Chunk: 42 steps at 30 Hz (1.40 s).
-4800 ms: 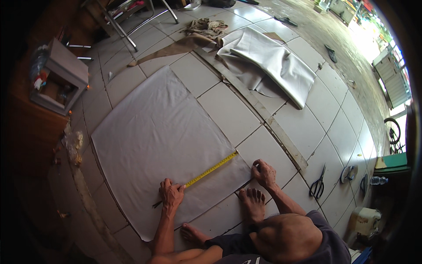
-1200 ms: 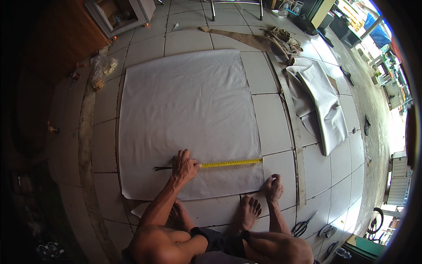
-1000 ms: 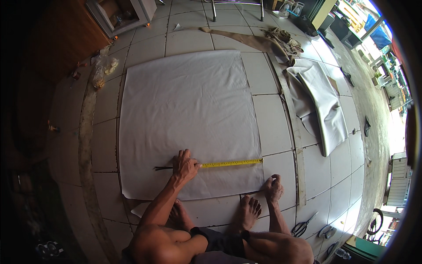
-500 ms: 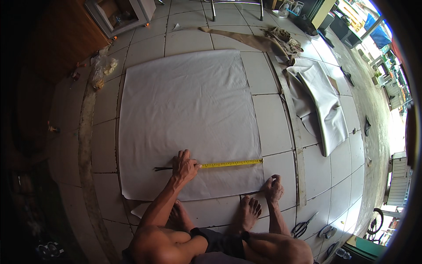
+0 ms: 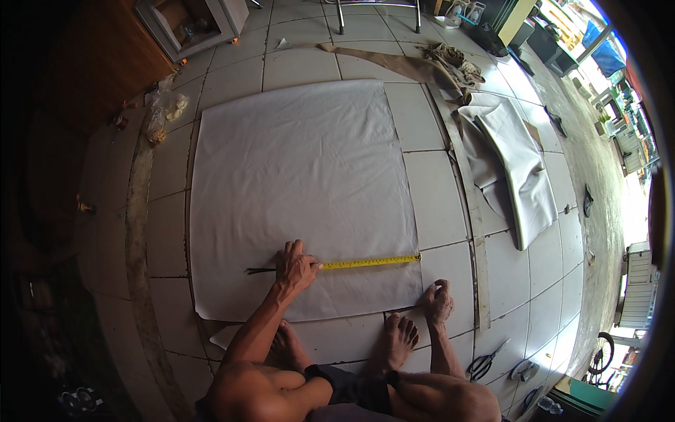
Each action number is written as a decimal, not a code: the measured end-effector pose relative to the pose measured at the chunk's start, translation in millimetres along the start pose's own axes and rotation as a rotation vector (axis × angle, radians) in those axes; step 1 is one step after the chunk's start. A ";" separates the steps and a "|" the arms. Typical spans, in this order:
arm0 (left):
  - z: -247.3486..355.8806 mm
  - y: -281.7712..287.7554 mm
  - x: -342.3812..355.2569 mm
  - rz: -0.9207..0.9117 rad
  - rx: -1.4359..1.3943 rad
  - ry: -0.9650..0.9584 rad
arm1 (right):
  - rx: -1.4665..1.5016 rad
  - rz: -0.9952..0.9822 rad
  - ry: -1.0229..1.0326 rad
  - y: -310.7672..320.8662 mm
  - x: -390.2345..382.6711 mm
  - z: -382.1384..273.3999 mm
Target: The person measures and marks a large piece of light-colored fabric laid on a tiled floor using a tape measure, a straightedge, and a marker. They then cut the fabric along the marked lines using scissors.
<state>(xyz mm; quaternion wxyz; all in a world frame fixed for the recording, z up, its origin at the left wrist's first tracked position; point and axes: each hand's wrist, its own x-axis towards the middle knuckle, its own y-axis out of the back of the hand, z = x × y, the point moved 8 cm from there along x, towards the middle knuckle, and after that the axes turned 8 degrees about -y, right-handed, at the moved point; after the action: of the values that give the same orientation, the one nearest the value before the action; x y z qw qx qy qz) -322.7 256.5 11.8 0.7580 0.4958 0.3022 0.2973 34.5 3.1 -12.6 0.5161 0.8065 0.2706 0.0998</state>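
A large pale grey sheet of fabric or soft vinyl [image 5: 302,162] lies spread on the tiles, slightly creased. My left hand [image 5: 295,266] rests on its near part, closed around a tape measure whose case is hidden under the fingers. Its yellow blade [image 5: 370,262] runs right across the sheet, ending at the right edge. A thin dark strip [image 5: 261,270] sticks out left of that hand; its kind is unclear. My right hand [image 5: 439,301] is low on the floor just beyond the sheet's near right corner, fingers curled; anything in them is hidden.
Scissors [image 5: 486,360] lie on the floor at my right. A long flat strip [image 5: 464,190] runs beside the sheet, with folded grey material [image 5: 517,169] past it. Brown cloth [image 5: 450,67] is heaped at the far side. Plastic bags [image 5: 163,112] lie far left, near a cabinet [image 5: 190,42].
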 end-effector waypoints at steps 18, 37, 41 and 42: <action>-0.4 0.6 0.0 -0.002 -0.019 0.015 | -0.002 0.037 0.040 2.5 -1.7 -3.1; 1.1 3.2 -0.5 0.031 -0.018 0.000 | -0.014 0.004 0.004 0.9 -0.1 -0.7; 0.8 2.6 -0.6 0.022 -0.041 0.008 | -0.005 0.003 0.006 0.4 -0.1 -0.3; 1.0 2.5 -0.7 0.020 -0.039 0.008 | 0.012 0.001 0.007 0.4 -0.3 -0.4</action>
<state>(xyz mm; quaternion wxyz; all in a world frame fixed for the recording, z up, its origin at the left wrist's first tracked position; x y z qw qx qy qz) -322.7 256.2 14.6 0.7634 0.4827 0.2943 0.3124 34.2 3.1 -12.0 0.5102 0.8095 0.2724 0.1010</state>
